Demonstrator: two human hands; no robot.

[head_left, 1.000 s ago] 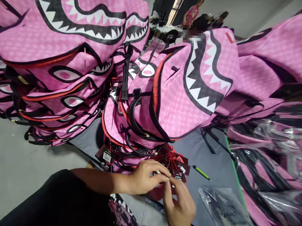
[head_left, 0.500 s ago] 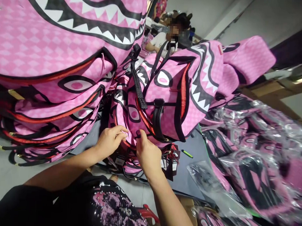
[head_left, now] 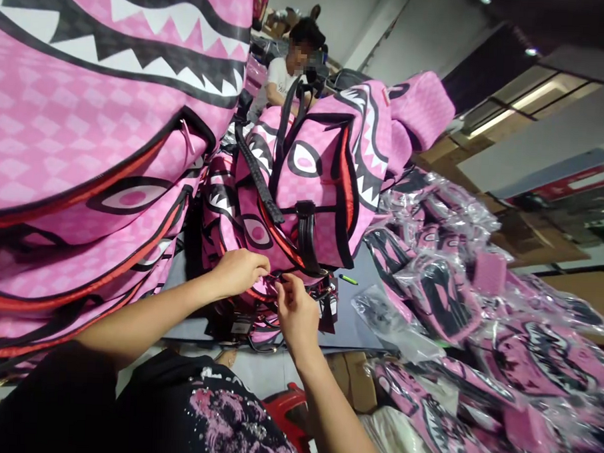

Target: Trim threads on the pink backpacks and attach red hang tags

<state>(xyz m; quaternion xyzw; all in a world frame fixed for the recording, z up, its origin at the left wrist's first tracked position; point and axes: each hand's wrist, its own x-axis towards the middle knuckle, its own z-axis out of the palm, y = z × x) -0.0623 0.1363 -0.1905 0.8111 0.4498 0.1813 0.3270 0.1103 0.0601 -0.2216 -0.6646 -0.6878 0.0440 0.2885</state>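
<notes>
My left hand (head_left: 242,272) is closed, thumb and fingertips pinched together at the near edge of a pink checkered bag (head_left: 224,183) with shark teeth and eyes. Just to its right, my right hand (head_left: 298,310) has its fingers curled in a pinch by the same edge. Whatever lies between the fingertips is too small to make out. Directly behind the hands a pink bag (head_left: 313,193) with red lining and a black handle leans over the pile. Black hang tags (head_left: 240,325) dangle below my left hand.
Large pink bags (head_left: 111,125) are stacked high at the left. Plastic-wrapped pink bags (head_left: 444,293) are heaped at the right. On the grey table (head_left: 358,322) lie a green pen (head_left: 348,280) and a clear plastic bag (head_left: 392,324). A person (head_left: 289,72) sits behind.
The view has turned to the right, so the bags appear further left. Both hands stay close together at the bag's edge; my right hand's thumb has lowered and its fingers have curled.
</notes>
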